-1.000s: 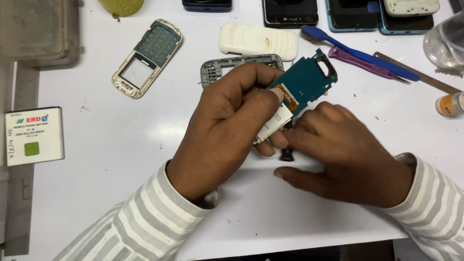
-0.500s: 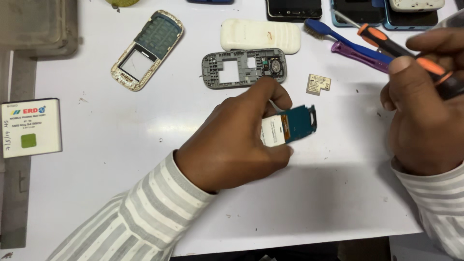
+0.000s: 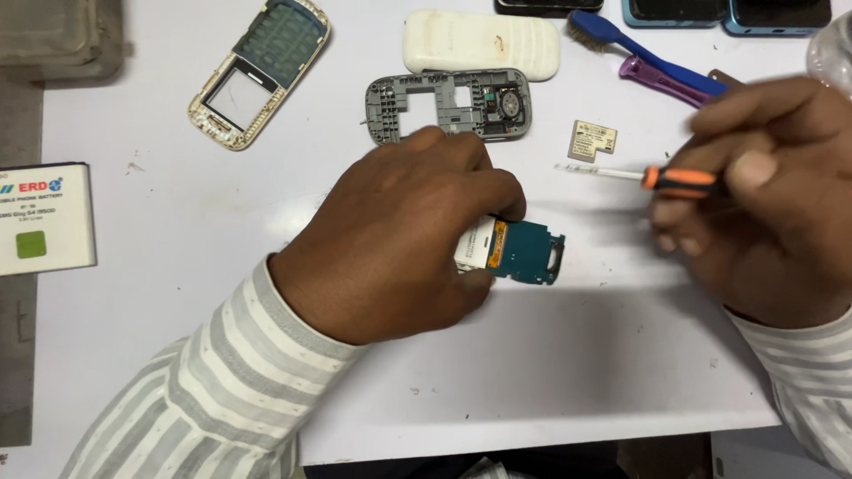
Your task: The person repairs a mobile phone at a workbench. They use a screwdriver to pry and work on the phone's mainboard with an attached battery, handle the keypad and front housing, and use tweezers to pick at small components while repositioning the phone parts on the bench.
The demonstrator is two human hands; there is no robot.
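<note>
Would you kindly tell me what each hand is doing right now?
Left hand: closed on the teal circuit board.
Right hand: closed on the orange-handled screwdriver.

The table [image 3: 177, 266] looks like smooth, matt white laminate. The board [image 3: 530, 253] under the left hand [image 3: 399, 239] is teal, with a dull sheen and an orange strip. The screwdriver [image 3: 657, 177] in the right hand [image 3: 763, 204] has a thin bright metal shaft and an orange plastic grip. The grey frame [image 3: 417, 102] is matt moulded plastic; the cream cover [image 3: 479, 44] is smooth plastic, slightly stained. The sleeve [image 3: 222, 390] is soft striped cloth.
</note>
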